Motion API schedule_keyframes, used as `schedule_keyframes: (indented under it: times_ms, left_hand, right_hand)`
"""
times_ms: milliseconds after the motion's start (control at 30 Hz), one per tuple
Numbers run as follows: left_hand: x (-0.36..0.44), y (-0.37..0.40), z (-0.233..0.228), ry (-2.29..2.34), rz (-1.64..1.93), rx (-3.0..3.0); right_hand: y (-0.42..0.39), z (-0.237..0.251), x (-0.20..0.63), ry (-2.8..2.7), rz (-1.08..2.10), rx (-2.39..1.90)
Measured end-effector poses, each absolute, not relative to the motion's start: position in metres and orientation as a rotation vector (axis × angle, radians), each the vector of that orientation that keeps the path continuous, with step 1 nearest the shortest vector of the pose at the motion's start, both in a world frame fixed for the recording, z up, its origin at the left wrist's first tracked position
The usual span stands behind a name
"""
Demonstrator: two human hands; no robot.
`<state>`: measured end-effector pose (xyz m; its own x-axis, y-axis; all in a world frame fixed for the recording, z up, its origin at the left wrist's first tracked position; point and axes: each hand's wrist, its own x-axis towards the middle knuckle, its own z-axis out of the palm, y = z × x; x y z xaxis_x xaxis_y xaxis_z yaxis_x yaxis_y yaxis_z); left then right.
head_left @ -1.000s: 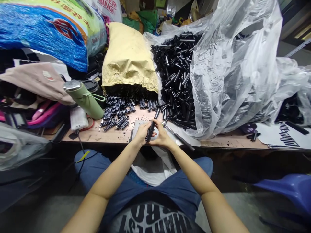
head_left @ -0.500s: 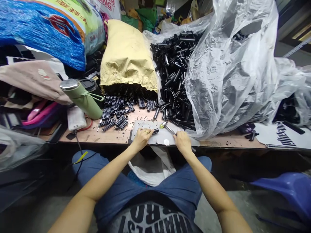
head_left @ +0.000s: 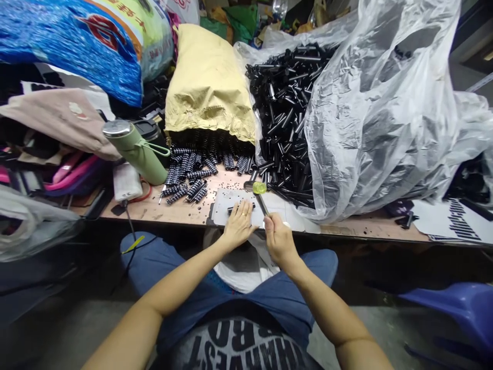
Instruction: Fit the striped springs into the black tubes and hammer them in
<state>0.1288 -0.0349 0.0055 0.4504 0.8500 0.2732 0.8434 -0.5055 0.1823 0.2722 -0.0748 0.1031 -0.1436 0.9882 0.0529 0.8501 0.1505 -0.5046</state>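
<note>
Raised now, right hand (head_left: pixel 279 241) grips hammer (head_left: pixel 261 197); left hand (head_left: pixel 239 224) half-hides black part (head_left: pixel 231 209).

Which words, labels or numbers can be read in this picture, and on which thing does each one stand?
"HARVEST": only a guess, large white letters on the dark shirt, upside down and cut off.
Red and dark signs on the blue and green sack: blurred, not readable.
Red letters on the white bag: cut off, not readable.
Black lettering on the white sheet at far right: sideways, not readable.
</note>
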Motion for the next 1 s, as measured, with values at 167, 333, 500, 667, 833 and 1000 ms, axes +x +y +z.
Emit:
schedule_keyframes:
  times_ms: [167, 333, 500, 667, 833, 1000]
  left_hand:
    - [0.124, -0.027, 0.005, 1.441, 0.517, 2.651]
    - [0.126, -0.025, 0.024, 1.51, 0.496, 2.387]
    - [0.1, 0.002, 0.057, 1.556, 0.611, 2.262]
    - [0.053, 0.098, 0.074, 2.238, 0.465, 1.91]
    - [0.061, 0.128, 0.057, 2.336, 0.274, 1.741]
    - [0.068, 0.12, 0.05, 2.384, 0.282, 1.736]
  right_hand:
    - [-0.075, 0.09, 0.247, -2.402, 0.635, -1.764]
    - [-0.06, 0.086, 0.279, -2.24, 0.554, -1.853]
    - [-0.04, 0.07, 0.331, -2.188, 0.254, -2.12]
    - [-0.025, 0.051, 0.345, -2.201, 0.036, -2.062]
    - [0.008, 0.055, 0.324, -2.219, 0.071, -1.772]
    - [0.065, 0.063, 0.287, -2.341, 0.061, -1.668]
